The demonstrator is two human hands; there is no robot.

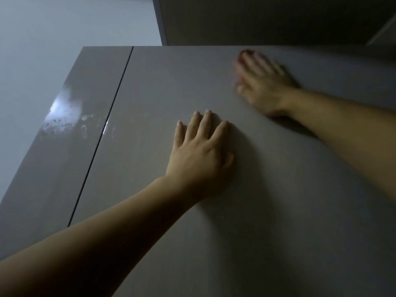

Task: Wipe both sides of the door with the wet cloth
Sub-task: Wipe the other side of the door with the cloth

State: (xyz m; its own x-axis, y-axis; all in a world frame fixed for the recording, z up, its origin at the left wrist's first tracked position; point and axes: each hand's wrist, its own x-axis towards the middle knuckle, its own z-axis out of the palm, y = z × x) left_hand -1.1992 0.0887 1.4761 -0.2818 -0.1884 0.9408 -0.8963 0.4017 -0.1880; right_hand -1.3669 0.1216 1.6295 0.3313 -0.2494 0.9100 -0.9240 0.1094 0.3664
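Note:
The grey glossy door point(171, 86) fills most of the view and is seen from close below. My left hand point(201, 155) lies flat on it near the middle, fingers straight and slightly spread, holding nothing. My right hand point(263, 82) is blurred and presses against the door higher up on the right, fingers stretched out. A small reddish patch point(246, 53) shows at its fingertips. It may be the cloth, but most of it is hidden under the hand.
A thin dark gap point(111, 116) separates the door from a narrower grey panel point(53, 157) on the left, which carries shiny wet smears point(64, 118). A pale wall point(42, 39) lies further left. A dark overhead surface point(267, 18) sits above the door's top edge.

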